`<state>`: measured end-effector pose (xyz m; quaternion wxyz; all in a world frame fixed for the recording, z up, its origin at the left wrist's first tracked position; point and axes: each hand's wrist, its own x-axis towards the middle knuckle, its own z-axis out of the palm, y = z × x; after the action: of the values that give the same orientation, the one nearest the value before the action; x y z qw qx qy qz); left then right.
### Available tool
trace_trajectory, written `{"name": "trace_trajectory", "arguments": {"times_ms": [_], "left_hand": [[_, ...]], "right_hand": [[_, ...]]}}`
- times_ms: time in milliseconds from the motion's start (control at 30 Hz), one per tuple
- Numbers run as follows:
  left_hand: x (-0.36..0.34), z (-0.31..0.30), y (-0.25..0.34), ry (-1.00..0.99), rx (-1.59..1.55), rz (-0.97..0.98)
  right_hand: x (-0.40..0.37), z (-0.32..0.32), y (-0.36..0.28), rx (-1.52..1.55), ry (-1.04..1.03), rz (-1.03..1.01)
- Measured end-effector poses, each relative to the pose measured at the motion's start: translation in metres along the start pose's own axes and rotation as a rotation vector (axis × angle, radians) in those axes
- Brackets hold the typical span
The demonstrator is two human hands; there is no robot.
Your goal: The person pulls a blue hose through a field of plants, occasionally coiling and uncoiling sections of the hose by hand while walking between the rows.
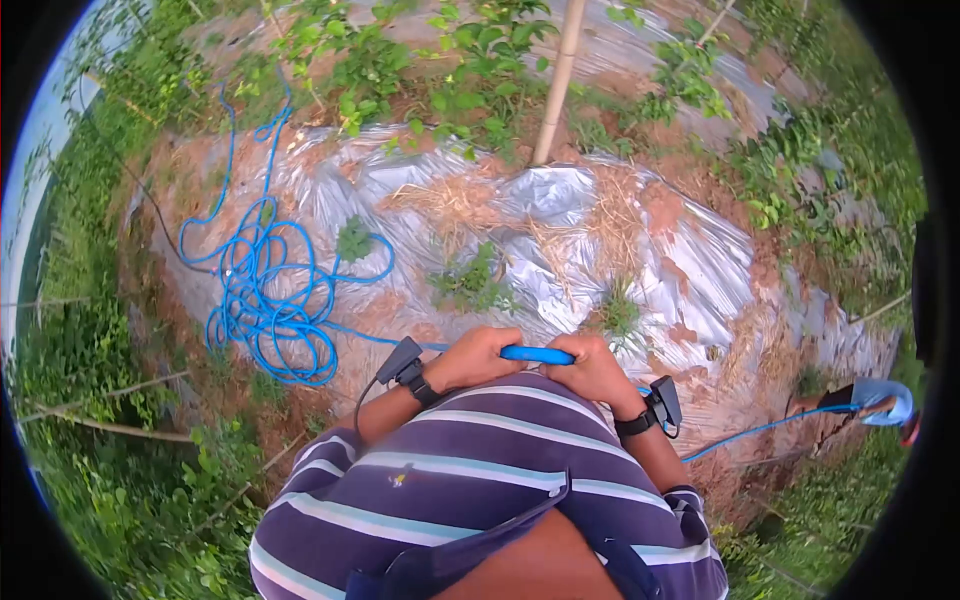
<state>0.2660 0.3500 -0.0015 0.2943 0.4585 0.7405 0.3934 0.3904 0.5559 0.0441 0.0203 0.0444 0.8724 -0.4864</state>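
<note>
A blue hose [537, 354] runs between my two hands in front of the striped shirt. My left hand [474, 358] is closed around it on the left side, and my right hand [590, 368] grips it just to the right, with a short stretch showing between them. From my left hand the hose leads left to a loose tangle of blue coils [270, 290] on the ground. On the other side it stretches right toward a person [883, 401] in a light blue top.
Silvery plastic sheeting [700, 250] with dry straw [450, 205] and small weeds covers the soil ahead. A wooden pole [562, 85] stands upright at the top centre. Leafy plants [480, 50] grow ahead and along both sides, and thin stakes lean at the lower left.
</note>
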Motion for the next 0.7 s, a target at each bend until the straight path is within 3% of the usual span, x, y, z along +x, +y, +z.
{"name": "trace_trajectory", "arguments": {"times_ms": [167,333,433,500,633,700], "left_hand": [[0.023,-0.007,-0.004,-0.02,-0.182,0.074],[0.049,-0.023,0.002,-0.238,-0.09,0.054],[0.06,-0.023,0.002,-0.28,-0.044,0.075],[0.066,-0.025,0.007,-0.22,-0.154,0.036],[0.08,-0.024,-0.02,-0.232,-0.052,-0.015],[0.086,-0.022,-0.026,-0.252,-0.075,-0.057]], "right_hand": [[-0.005,0.008,0.012,-0.007,0.078,0.042],[-0.013,0.018,0.035,0.106,0.181,0.172],[-0.035,0.014,0.064,0.016,0.26,0.079],[-0.077,0.014,0.087,0.027,0.561,0.213],[-0.218,0.062,0.158,0.395,0.731,0.841],[-0.273,0.103,0.138,0.411,0.877,1.089]]}}
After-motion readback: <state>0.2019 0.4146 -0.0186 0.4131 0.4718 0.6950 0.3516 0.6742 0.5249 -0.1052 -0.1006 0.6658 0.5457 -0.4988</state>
